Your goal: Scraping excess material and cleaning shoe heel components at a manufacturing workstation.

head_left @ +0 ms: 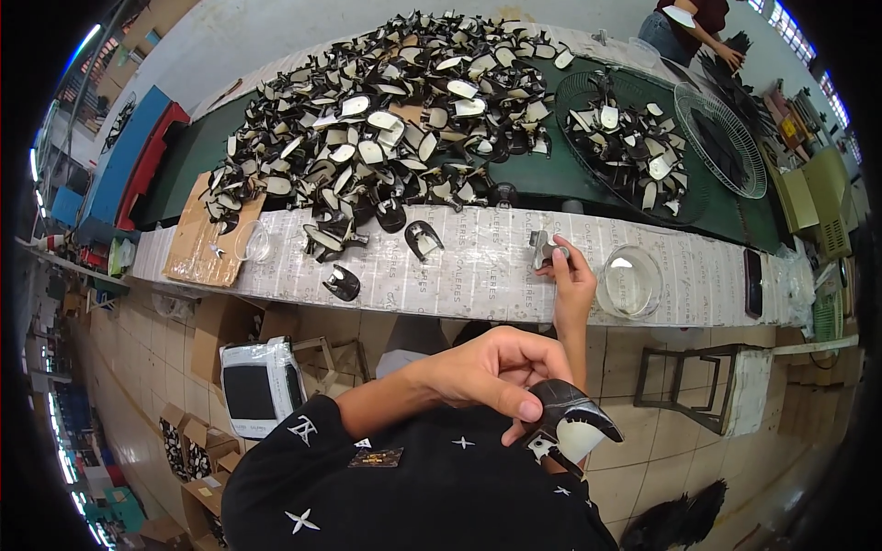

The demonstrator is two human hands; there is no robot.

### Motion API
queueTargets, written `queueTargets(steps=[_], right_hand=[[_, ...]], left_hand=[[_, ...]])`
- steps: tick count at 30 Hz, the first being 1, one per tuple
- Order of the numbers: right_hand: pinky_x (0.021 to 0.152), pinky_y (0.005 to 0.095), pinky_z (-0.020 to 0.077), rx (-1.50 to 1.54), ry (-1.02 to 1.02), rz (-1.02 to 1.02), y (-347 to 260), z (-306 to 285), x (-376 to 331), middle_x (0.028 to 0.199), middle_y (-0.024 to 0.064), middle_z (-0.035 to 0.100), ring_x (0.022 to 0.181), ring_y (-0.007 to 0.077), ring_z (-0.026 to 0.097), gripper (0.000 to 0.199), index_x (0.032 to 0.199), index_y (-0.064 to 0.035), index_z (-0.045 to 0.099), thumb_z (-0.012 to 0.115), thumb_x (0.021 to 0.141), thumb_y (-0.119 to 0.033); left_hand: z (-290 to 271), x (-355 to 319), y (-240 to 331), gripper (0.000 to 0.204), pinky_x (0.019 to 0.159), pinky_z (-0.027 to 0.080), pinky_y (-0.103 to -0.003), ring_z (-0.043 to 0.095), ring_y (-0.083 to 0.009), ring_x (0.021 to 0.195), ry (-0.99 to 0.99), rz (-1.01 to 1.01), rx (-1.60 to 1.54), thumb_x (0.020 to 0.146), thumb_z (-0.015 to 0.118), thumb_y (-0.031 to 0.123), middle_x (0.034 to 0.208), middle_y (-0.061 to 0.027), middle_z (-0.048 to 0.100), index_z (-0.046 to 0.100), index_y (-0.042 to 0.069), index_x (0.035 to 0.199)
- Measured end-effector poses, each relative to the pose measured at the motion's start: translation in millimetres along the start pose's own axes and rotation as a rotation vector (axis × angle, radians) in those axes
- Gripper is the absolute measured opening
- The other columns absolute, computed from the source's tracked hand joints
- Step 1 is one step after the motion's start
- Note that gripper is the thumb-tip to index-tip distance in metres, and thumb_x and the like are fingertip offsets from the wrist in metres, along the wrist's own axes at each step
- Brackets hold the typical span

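My left hand (496, 367) is close to my chest and is shut on a black shoe piece (570, 424) with a cream inner face; thumb and fingers pinch its top. My right hand (573, 275) reaches out to the paper-covered front strip of the table (478, 266). Its fingertips pinch a small grey metal part (544, 248) resting there. Two loose black shoe pieces (423, 239) (342, 283) lie on the same strip to the left. A large heap of black and cream shoe pieces (386, 129) covers the green tabletop behind.
A clear glass bowl (629, 280) stands just right of my right hand, and a dark phone (753, 283) lies further right. Round wire baskets (634, 147) hold more pieces. Cardboard (207, 241) and a clear cup (254, 241) sit at left. Another person (689, 26) works at the far right. A stool (689, 386) stands below the table.
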State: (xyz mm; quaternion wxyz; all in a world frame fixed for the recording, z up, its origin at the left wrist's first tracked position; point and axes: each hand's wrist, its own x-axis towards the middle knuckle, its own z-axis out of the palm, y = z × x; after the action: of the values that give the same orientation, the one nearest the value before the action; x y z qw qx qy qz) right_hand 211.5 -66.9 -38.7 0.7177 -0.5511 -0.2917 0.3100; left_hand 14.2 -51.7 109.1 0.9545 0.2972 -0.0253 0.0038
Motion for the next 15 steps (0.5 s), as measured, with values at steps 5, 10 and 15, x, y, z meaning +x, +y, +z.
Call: queueTargets(steps=[5, 10, 15], right_hand=[[0.07, 0.0251, 0.0531, 0.011, 0.004, 0.001, 1, 1, -1, 0.092, 0.0059, 0.064, 0.075, 0.0105, 0.062, 0.032, 0.125, 0.0049, 0.062, 0.061, 0.1, -0.015], [0.07, 0.0251, 0.053, 0.035, -0.006, 0.001, 2, 1, -1, 0.091, 0.0059, 0.064, 0.075, 0.0105, 0.062, 0.032, 0.125, 0.004, 0.063, 0.061, 0.1, -0.014], [0.071, 0.0252, 0.0532, 0.014, 0.002, 0.001, 0, 3, -1, 0.09, 0.0054, 0.064, 0.075, 0.0107, 0.062, 0.031, 0.125, 0.0032, 0.063, 0.061, 0.099, -0.013]], left_hand=[[1, 3, -5, 0.034, 0.059, 0.057, -0.027, 0.065, -0.0135, 0.078, -0.031, 0.075, 0.002, 0.088, 0.074, 0.011, 0.098, -0.0132, 0.065, 0.057, -0.008, 0.111], [0, 0, -6, 0.035, 0.053, 0.061, -0.029, 0.069, -0.0149, 0.077, -0.063, 0.021, -0.171, 0.092, 0.07, 0.014, 0.099, -0.0126, 0.067, 0.055, -0.007, 0.115], [-4, 3, -14, 0.039, 0.055, 0.062, -0.031, 0.072, -0.0181, 0.081, -0.127, 0.054, -0.231, 0.092, 0.071, 0.015, 0.099, -0.0133, 0.067, 0.053, -0.006, 0.12]])
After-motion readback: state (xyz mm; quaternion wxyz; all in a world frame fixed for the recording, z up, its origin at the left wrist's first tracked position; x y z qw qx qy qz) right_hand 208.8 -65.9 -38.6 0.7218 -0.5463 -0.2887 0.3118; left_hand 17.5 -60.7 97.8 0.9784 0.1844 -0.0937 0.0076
